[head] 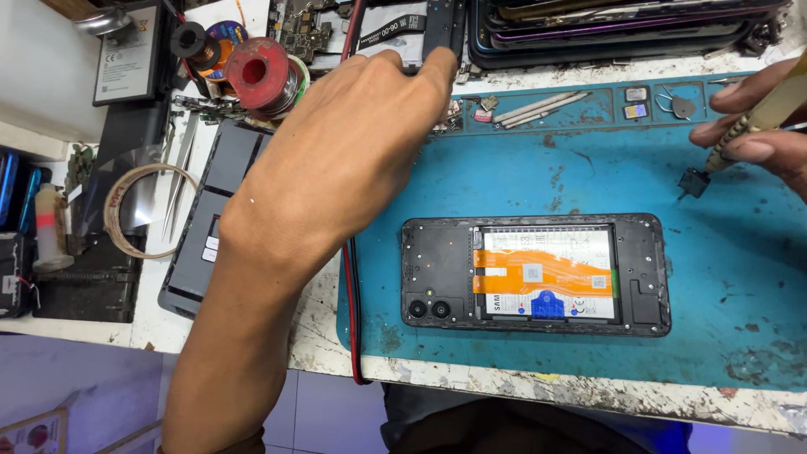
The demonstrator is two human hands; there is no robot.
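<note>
An opened smartphone [535,275] lies back-up on the blue work mat [740,277], showing its battery, an orange flex strip and two camera lenses. My left hand [345,160] reaches across to the far edge of the bench, fingertips on a dark phone part [441,29] there; whether it grips it is hidden. My right hand [756,126] at the right edge holds a slim pale-handled tool [761,118], its tip on a small black part [693,182] lying on the mat.
A red solder spool [261,74] and a smaller dark spool [192,42] stand at the back left. Tweezers [181,181], a tape ring [143,210] and a dark tablet-like slab [210,219] lie left of the mat. Stacked phones [622,34] sit at the back right. A red and black cable [351,319] runs off the front edge.
</note>
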